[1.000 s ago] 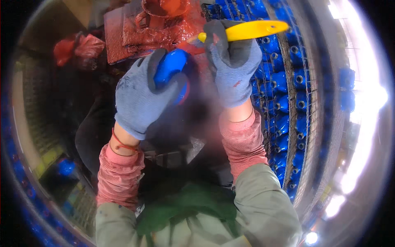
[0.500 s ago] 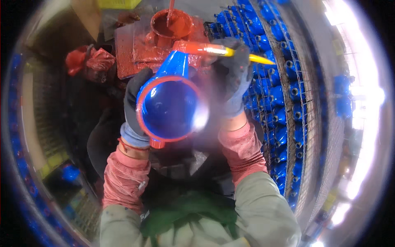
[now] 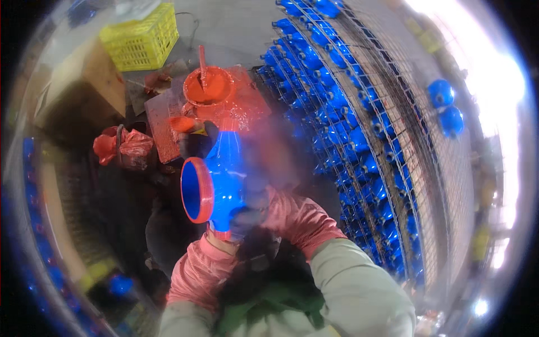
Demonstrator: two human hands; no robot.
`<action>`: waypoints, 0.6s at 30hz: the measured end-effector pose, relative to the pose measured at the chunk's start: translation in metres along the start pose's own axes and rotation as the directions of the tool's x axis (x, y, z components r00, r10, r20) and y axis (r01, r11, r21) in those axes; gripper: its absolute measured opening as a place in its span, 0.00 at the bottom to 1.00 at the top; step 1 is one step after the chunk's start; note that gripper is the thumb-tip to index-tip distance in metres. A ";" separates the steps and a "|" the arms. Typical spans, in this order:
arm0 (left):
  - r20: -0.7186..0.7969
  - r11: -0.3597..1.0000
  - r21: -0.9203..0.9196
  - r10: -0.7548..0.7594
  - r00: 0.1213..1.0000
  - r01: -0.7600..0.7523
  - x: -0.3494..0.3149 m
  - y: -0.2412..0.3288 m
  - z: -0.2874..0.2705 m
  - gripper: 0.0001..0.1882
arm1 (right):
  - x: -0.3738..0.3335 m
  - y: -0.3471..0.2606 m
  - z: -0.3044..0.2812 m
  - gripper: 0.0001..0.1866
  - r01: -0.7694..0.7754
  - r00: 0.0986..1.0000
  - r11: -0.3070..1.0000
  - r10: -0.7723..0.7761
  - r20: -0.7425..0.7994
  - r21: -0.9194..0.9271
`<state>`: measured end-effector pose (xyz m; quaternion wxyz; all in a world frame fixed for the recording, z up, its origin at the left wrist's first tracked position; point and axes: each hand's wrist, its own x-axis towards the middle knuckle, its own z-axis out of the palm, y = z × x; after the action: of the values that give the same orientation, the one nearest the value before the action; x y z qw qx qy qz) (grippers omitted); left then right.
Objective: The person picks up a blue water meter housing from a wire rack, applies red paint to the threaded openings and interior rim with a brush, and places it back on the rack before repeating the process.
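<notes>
A glossy blue valve body (image 3: 227, 182) with red-painted rims is held in front of me, its large round mouth turned to the left. My left hand (image 3: 195, 146), in a dark glove, reaches up behind it, mostly hidden. Its fingers show beside a paintbrush (image 3: 181, 124) with red bristles and a yellow handle, seemingly in their hold. My right hand (image 3: 247, 216) grips the lower right side of the valve body; a hazy patch blurs it. Beyond stands a pot of red paint (image 3: 230, 80) with a stick in it.
The pot stands on a red-smeared board (image 3: 160, 132). A red plastic-wrapped bundle (image 3: 135, 149), a cardboard box (image 3: 84, 92) and a yellow crate (image 3: 140, 42) lie to the left. On the right, wire mesh racks (image 3: 387, 140) hold many blue castings; two more (image 3: 441, 92) lie beyond.
The valve body has turned, its mouth swinging from facing me to facing left. The paintbrush has gone from my right hand to the left side. My right hand has come down onto the valve body.
</notes>
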<state>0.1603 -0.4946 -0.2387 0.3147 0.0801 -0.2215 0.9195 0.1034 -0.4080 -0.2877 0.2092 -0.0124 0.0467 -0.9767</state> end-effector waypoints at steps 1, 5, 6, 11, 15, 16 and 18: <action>-0.003 1.000 0.000 -0.010 1.000 0.010 -0.002 -0.004 0.012 0.31 | 0.009 0.002 -0.001 0.24 0.041 0.999 0.998 -0.042 -0.026 -0.038; -0.096 0.896 0.422 0.197 0.976 -0.140 -0.013 -0.013 0.046 0.38 | 0.010 0.006 -0.010 0.24 0.147 0.974 0.960 -0.183 -0.134 -0.238; -0.104 0.767 0.613 0.316 0.943 -0.190 -0.018 -0.013 0.054 0.41 | -0.008 -0.006 -0.009 0.24 0.159 0.965 0.942 -0.211 -0.154 -0.294; -0.125 0.810 0.526 0.375 0.919 -0.259 -0.025 0.014 0.069 0.47 | -0.004 -0.051 0.000 0.24 0.191 0.913 0.796 -0.359 -0.193 -0.575; 0.010 0.797 0.392 0.496 0.868 -0.460 -0.018 0.036 0.052 0.39 | -0.070 -0.043 -0.005 0.25 0.187 0.870 0.631 -0.462 -0.171 -0.752; 0.013 0.803 0.382 0.490 0.871 -0.458 -0.014 0.040 0.043 0.39 | -0.085 -0.041 -0.008 0.25 0.200 0.846 0.575 -0.510 -0.157 -0.793; 0.080 0.806 0.367 0.471 0.879 -0.465 -0.017 0.051 0.031 0.35 | -0.109 -0.038 -0.012 0.25 0.213 0.802 0.472 -0.584 -0.123 -0.855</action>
<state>0.1432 -0.5537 -0.2341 0.0589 0.0748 -0.0520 0.9941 0.1869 -0.3274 -0.2968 -0.0745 0.0827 0.5227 -0.8452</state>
